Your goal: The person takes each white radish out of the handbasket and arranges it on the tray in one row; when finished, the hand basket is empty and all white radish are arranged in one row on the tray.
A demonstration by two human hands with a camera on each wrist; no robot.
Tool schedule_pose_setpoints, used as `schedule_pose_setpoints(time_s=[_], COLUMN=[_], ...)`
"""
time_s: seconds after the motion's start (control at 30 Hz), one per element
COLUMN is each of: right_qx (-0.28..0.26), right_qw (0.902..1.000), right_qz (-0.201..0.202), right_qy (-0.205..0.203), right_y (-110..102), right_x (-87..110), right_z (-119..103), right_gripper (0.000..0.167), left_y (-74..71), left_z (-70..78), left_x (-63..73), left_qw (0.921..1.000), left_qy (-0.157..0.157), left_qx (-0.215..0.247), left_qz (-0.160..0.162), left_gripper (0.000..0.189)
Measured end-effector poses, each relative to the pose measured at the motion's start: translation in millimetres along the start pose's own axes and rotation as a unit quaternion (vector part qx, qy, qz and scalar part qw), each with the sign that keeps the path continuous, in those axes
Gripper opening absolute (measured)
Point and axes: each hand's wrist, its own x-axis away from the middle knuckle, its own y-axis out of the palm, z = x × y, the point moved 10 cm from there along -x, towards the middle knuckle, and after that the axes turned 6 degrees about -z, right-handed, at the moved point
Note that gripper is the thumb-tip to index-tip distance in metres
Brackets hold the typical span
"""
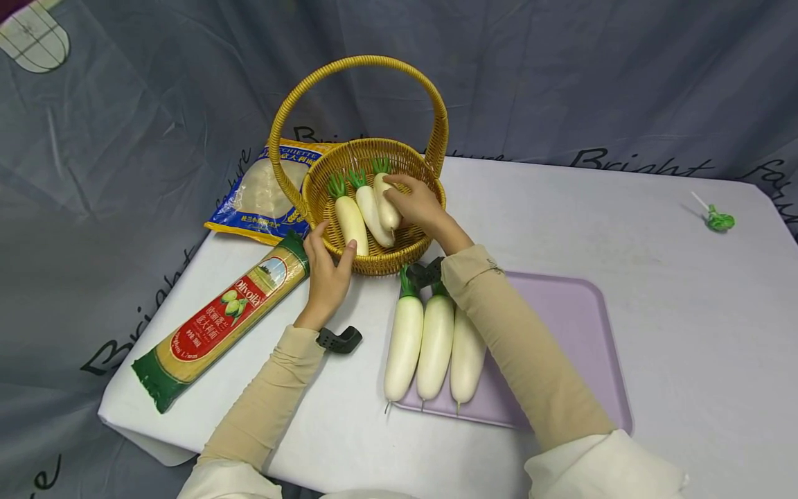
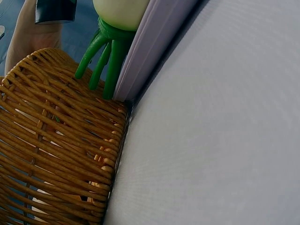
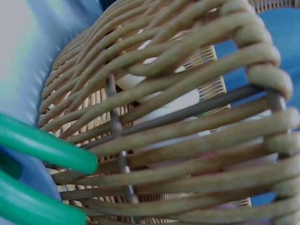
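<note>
In the head view, a wicker basket (image 1: pixel 391 265) with a tall hoop handle holds three white radishes with green tops: a left one (image 1: pixel 351 225), a middle one (image 1: pixel 373 215) and a right one (image 1: pixel 386 201). My right hand (image 1: pixel 416 204) reaches over the rim and grips the right radish with thumb and fingers. At the basket's front left, my left hand (image 1: pixel 328 274) touches the rim, fingers spread and fairly straight. Woven wall (image 2: pixel 56 140) fills much of the left wrist view. The right wrist view shows basket weave (image 3: pixel 187 136) near green stems (image 3: pixel 47 145), hiding the hand's grip.
Three larger white radishes, one of them nearest the left edge (image 1: pixel 404 346), lie on a lilac tray (image 1: pixel 570 333). A spaghetti pack (image 1: pixel 224 315) and a blue-yellow pasta bag (image 1: pixel 262 194) lie left of the basket. A green-wrapped lollipop (image 1: pixel 720 220) lies far right.
</note>
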Motion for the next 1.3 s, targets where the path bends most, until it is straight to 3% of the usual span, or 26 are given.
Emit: schedule_pose_setpoints(time_s=[0.23, 0.4, 0.6, 0.77, 0.9, 1.03, 1.17, 1.3], right_qx=[-0.021, -0.05, -0.098, -0.18, -0.256, -0.295, -0.31, -0.319], right_qw=[0.9996, 0.9961, 0.982, 0.9625, 0.9429, 0.931, 0.9278, 0.9309], right_qz=[-0.018, -0.073, -0.16, -0.197, -0.201, -0.199, -0.187, -0.152], right_qy=[0.002, -0.002, -0.021, -0.049, -0.071, -0.082, -0.091, -0.094], right_y=[0, 5, 13, 10, 4, 1, -7, -22], right_x=[-0.1, 1.6, 16.0, 23.2, 22.2, 26.2, 42.9, 67.0], right_z=[1, -2, -15, -20, -19, -14, -8, -1], right_gripper=[0.04, 0.041, 0.044, 0.045, 0.044, 0.045, 0.047, 0.048], left_y=[1.8, 2.7, 2.5, 2.3, 3.0, 2.5, 1.5, 0.9], left_z=[0.7, 0.4, 0.1, 0.7, 1.0, -0.3, -0.4, 0.7], left_x=[-0.4, -0.5, -0.7, -1.2, -1.4, -0.9, 0.2, 1.1], left_qw=[1.0, 1.0, 1.0, 1.0, 1.0, 1.0, 1.0, 1.0], left_qy=[0.004, 0.003, 0.005, 0.008, 0.008, 0.005, 0.001, 0.002], left_qx=[0.002, 0.002, 0.002, 0.001, 0.001, 0.001, -0.001, 0.0], left_qz=[-0.002, -0.008, -0.007, -0.003, -0.004, -0.006, -0.006, -0.002], left_gripper=[0.061, 0.06, 0.061, 0.062, 0.061, 0.06, 0.059, 0.058])
